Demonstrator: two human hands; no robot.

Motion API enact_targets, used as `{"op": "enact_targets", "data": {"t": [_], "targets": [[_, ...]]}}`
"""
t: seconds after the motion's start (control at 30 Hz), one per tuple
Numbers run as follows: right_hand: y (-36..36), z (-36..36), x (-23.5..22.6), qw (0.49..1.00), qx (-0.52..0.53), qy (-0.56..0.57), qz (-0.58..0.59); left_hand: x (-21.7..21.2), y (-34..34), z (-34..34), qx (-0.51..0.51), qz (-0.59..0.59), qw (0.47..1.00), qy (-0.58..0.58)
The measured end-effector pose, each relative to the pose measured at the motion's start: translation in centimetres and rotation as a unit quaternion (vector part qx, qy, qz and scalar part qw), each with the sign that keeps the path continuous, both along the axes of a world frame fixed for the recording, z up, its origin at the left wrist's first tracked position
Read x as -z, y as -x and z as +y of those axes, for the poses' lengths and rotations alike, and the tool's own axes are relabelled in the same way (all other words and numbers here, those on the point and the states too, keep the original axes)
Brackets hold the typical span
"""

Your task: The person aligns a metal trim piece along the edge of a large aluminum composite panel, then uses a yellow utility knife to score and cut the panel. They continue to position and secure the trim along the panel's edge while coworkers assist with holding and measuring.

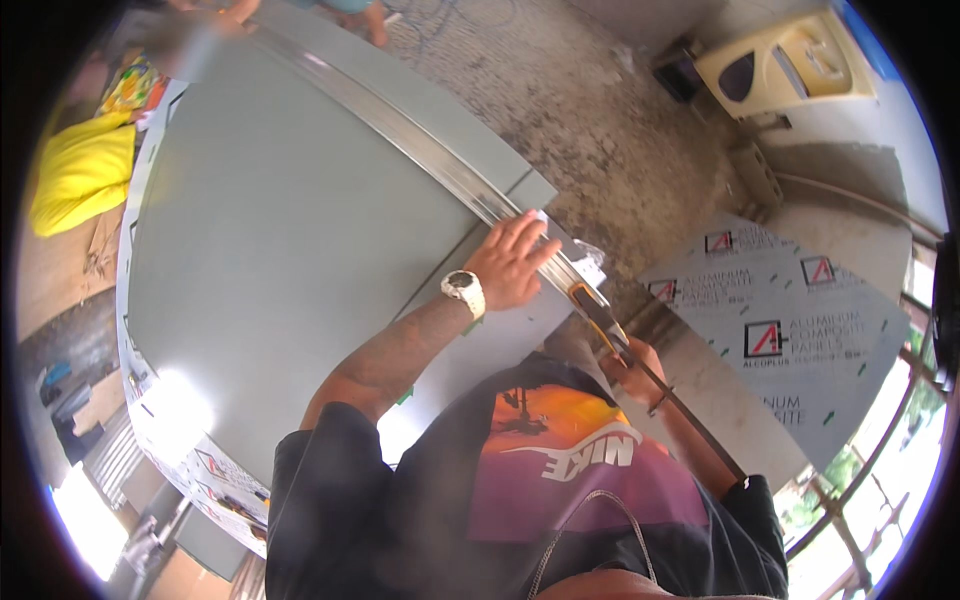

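Note:
My left hand (512, 262), with a white watch on its wrist, lies flat with spread fingers on a long metal straightedge (420, 140). The straightedge runs diagonally across a large grey panel (280, 240). My right hand (632, 362) is closed on a yellow-handled utility knife (592, 305), whose tip sits against the straightedge near the panel's near edge. A long dark strip (700, 425) passes over my right forearm.
A second panel with a printed protective film (790, 330) lies on the concrete floor (590, 110) to the right. A cream plastic chair (790, 60) lies tipped at the top right. Yellow cloth (80, 175) sits at the left. A person's legs (350, 15) stand at the far end.

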State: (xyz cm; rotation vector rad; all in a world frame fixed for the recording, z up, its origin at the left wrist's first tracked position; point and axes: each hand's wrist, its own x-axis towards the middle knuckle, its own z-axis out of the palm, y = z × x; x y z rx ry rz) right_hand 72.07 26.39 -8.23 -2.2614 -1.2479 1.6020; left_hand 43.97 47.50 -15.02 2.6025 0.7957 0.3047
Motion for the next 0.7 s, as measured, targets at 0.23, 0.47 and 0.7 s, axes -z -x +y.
{"op": "enact_targets", "data": {"t": [0.23, 0.47, 0.7], "targets": [[-0.3, 1.0, -0.6, 0.999, -0.014, 0.013, 0.04, -0.9, -0.2, 0.2, -0.012, -0.007, 1.0, -0.009], [0.7, 0.9, -0.8, 1.0, 0.004, -0.016, -0.012, -0.4, -0.1, 0.2, -0.011, -0.002, 1.0, -0.011], [-0.4, -0.5, 1.7, 0.977, 0.082, -0.035, 0.195, -0.5, 0.1, 0.4, -0.024, -0.063, 0.997, -0.037]]}}
